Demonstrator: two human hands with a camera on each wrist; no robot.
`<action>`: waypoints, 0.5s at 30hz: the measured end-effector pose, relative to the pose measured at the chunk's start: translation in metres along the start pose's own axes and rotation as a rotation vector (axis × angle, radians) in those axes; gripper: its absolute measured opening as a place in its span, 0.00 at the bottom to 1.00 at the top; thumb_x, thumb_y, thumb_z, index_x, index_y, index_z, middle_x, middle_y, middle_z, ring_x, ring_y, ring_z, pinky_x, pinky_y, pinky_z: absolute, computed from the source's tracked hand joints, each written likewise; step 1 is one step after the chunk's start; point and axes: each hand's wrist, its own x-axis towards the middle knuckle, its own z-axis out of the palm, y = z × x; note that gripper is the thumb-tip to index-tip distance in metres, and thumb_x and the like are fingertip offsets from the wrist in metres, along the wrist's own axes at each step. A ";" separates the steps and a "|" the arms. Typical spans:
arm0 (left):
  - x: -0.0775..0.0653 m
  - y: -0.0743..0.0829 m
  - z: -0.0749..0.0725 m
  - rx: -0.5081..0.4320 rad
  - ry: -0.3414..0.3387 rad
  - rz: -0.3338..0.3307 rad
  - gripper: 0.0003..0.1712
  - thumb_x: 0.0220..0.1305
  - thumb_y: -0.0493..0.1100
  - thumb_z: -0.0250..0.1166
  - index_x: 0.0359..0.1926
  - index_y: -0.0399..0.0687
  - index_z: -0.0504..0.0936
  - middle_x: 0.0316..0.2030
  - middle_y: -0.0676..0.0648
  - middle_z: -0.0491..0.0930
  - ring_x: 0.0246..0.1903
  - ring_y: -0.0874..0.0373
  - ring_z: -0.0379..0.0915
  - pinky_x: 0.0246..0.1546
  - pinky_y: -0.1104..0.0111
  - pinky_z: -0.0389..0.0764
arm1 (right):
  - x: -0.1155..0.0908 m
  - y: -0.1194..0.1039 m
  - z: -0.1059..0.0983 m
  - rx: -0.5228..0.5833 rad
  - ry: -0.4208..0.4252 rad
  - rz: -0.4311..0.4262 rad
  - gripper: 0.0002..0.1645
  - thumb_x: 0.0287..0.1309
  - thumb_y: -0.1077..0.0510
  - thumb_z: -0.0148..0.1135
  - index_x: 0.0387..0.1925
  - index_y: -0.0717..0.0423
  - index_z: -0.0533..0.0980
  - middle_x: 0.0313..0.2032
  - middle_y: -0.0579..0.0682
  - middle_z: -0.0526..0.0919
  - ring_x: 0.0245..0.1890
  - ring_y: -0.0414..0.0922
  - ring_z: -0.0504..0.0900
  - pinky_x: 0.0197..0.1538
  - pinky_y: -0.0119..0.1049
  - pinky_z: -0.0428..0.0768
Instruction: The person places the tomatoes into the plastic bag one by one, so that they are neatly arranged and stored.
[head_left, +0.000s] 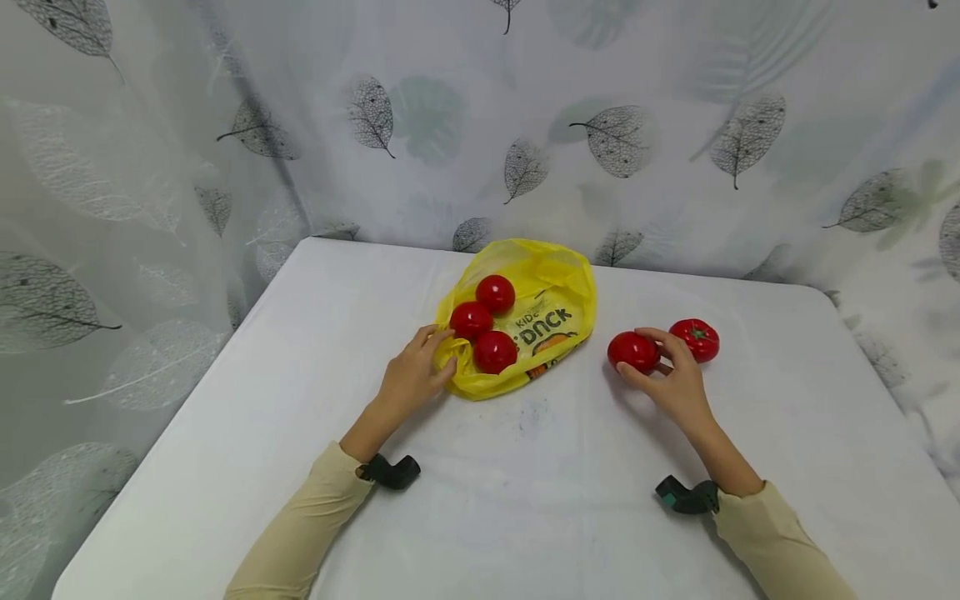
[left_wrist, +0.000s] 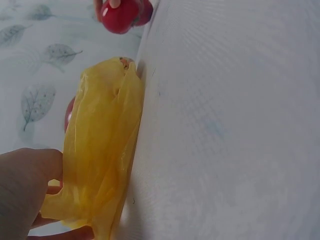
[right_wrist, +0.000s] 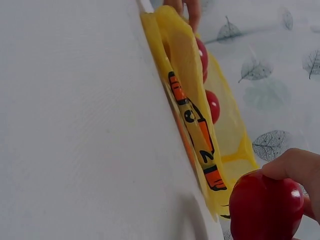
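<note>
A yellow plastic bag [head_left: 573, 292] with printed lettering lies spread, its mouth facing up, on the white table. Three glossy red tomatoes [head_left: 495, 294] sit inside it, toward its left side. My left hand [head_left: 415, 372] grips the bag's left edge; in the left wrist view the thin plastic [left_wrist: 102, 135] passes between thumb and fingers. Right of the bag, my right hand [head_left: 678, 383] holds another red tomato [head_left: 630, 350] between thumb and fingers, and the right wrist view shows this tomato [right_wrist: 265, 207] close up. Just behind that hand rests a tomato with a green stem mark [head_left: 696, 340].
The white-covered table [head_left: 510, 517] extends around the bag and hands. A leaf-printed curtain [head_left: 450, 125] hangs along the table's back edge and left side. Each wrist carries a small dark camera mount [head_left: 393, 472].
</note>
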 end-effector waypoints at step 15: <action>0.001 -0.001 0.001 -0.002 -0.001 -0.007 0.24 0.61 0.41 0.64 0.58 0.39 0.77 0.56 0.37 0.74 0.39 0.46 0.81 0.27 0.61 0.84 | 0.012 -0.017 0.022 0.049 -0.009 0.007 0.37 0.55 0.56 0.71 0.65 0.56 0.68 0.64 0.59 0.68 0.61 0.55 0.68 0.59 0.43 0.77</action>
